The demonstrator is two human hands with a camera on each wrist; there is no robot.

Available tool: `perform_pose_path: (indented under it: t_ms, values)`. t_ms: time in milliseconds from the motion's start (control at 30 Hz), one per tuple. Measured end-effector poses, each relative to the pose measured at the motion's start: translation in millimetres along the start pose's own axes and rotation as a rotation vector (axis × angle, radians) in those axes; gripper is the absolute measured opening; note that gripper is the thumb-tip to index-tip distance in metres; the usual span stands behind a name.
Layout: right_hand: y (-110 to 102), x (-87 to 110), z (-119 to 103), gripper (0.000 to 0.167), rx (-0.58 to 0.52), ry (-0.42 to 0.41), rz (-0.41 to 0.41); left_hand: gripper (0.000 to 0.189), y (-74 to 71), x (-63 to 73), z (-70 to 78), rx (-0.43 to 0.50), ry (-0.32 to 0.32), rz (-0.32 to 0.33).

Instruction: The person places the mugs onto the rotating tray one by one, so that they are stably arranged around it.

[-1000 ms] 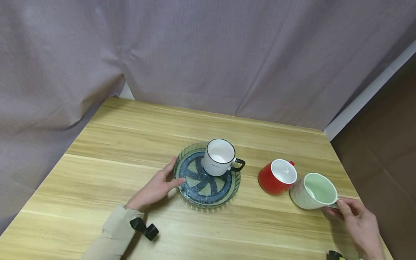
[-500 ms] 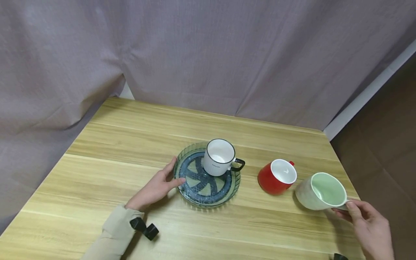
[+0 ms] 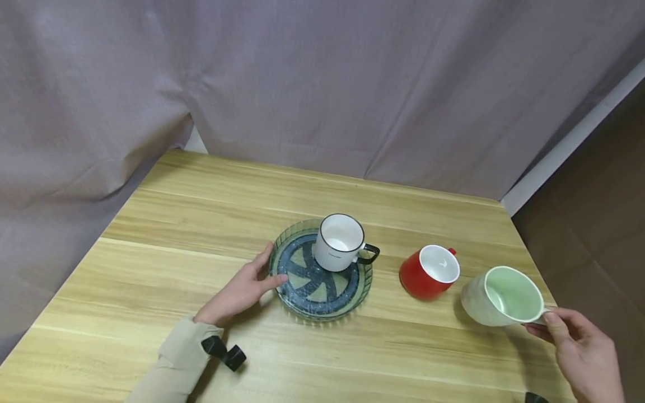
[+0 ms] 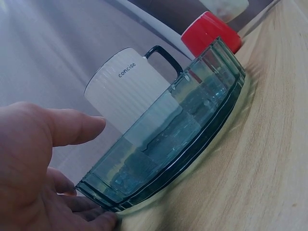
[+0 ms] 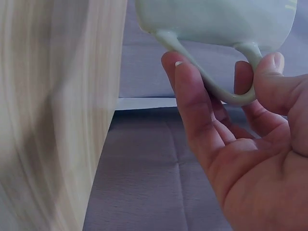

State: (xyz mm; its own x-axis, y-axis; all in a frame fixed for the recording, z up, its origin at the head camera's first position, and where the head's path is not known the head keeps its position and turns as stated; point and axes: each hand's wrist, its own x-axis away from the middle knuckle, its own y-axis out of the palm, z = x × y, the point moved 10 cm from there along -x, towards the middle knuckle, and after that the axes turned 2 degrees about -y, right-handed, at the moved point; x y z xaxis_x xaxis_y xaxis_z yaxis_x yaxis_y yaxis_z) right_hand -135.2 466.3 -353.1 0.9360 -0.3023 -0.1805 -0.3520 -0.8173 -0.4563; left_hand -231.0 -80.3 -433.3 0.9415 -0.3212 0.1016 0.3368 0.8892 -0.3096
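Note:
My right hand point(image 3: 587, 347) pinches the handle of a pale green mug point(image 3: 484, 305) between thumb and fingers. In the right wrist view the fingers curl through and around that handle point(image 5: 226, 94). A red mug point(image 3: 420, 277) with a white inside stands just left of the green one. At the left, a round blue-green glass dish point(image 3: 308, 308) with a ribbed rim bears a white mug point(image 3: 332, 254) with a black rim and handle. My left hand point(image 3: 247, 288) rests at the dish's left side, its thumb point(image 4: 79, 126) stretched over the rim and the other fingers low against the outer wall.
A wooden table point(image 3: 151, 268) bears everything. Behind it hangs a grey-purple curtain point(image 3: 302, 84), and a dark brown cloth point(image 3: 594, 224) hangs at the right. The right hand is near the table's right edge. A black wrist mount point(image 3: 224, 352) sits on the left sleeve.
My right hand has moved a little to the right with the green mug, widening the gap to the red mug. The left hand, dish, white mug and red mug have stayed put.

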Motion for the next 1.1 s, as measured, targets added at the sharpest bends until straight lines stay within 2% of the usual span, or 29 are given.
perform_pose_path:
  t_ms: [200, 400, 500, 733, 900, 1100]
  values:
    - [4, 1.9, -11, 0.013, -0.049, -0.032, -0.031, 0.087, -0.3, -0.8, 0.5, -0.006, 0.010, -0.002]
    - [7, 2.8, -28, 0.015, 0.085, -0.098, -0.050, 0.087, -0.4, -0.9, 1.1, 0.005, 0.011, -0.003]
    - [8, 4.0, -35, 0.015, 0.105, -0.124, -0.046, 0.087, -0.2, -1.0, 1.5, 0.008, 0.010, -0.005]
    - [14, 7.4, -46, 0.014, 0.213, -0.137, -0.050, 0.087, 0.4, -1.0, 1.5, 0.009, 0.010, -0.008]
    - [18, 10.1, -50, 0.016, 0.243, -0.135, -0.063, 0.087, 0.8, -0.6, 1.2, 0.020, 0.005, -0.009]
    - [25, 12.6, -59, 0.018, 0.257, -0.171, -0.069, 0.087, 0.5, 0.2, 1.5, 0.023, 0.002, -0.008]
